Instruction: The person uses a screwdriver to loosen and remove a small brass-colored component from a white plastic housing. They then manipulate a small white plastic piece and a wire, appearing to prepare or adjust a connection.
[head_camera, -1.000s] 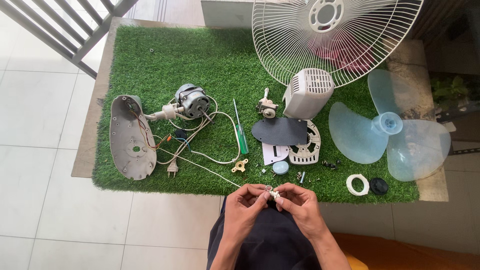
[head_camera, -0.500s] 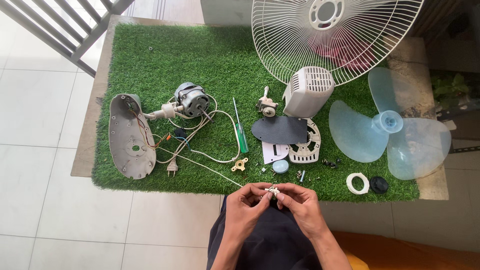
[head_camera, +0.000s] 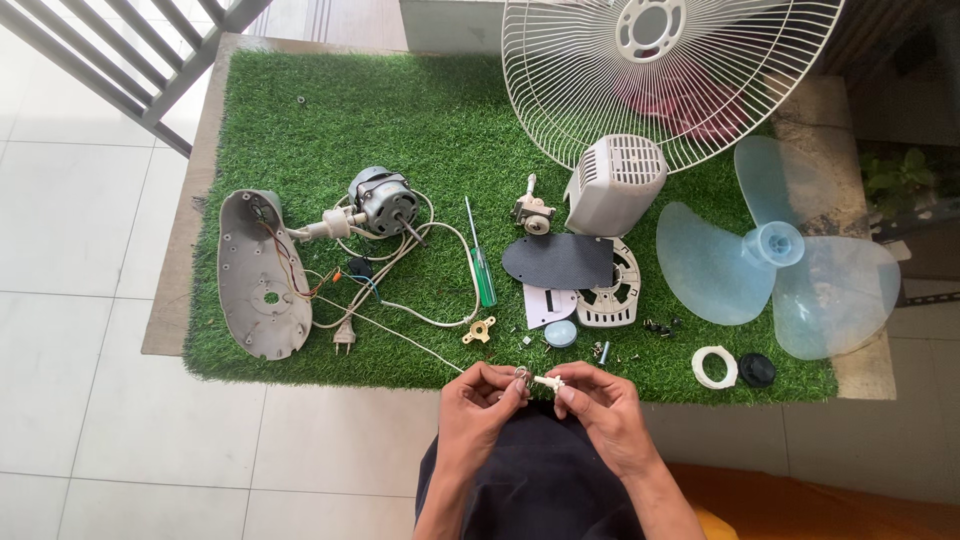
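small white plastic switch piece (head_camera: 547, 382) with a thin white cord running from it sits pinched between both hands, low in the view just in front of the person's dark lap. left hand (head_camera: 478, 400) is closed on its metal ring end, right hand (head_camera: 598, 402) grips the white stub, fingertips of both almost touching. by my reading this is a fitting or pulling-apart step on that little part; any further move would call for fine fingertip control and a steady hold on the cord.

just beyond, on the green artificial-grass worktop (head_camera: 300, 150), lie a small brass fitting (head_camera: 479, 330), a two-pin plug (head_camera: 343, 338), a round pale blue cap (head_camera: 561, 334), a white ring (head_camera: 714, 367) and a black knob (head_camera: 757, 369). further on: a grey oval base shell (head_camera: 260, 275) with wires, a green-handled screwdriver (head_camera: 481, 268), a grey metal motor (head_camera: 384, 200), a black oval plate (head_camera: 558, 261), a grey motor cover (head_camera: 615, 184), a translucent blue fan blade (head_camera: 775, 270). farthest, a white wire fan guard (head_camera: 670, 75), cut off at the top.

the fingers hide most of the piece, so its exact form is hard to make out.
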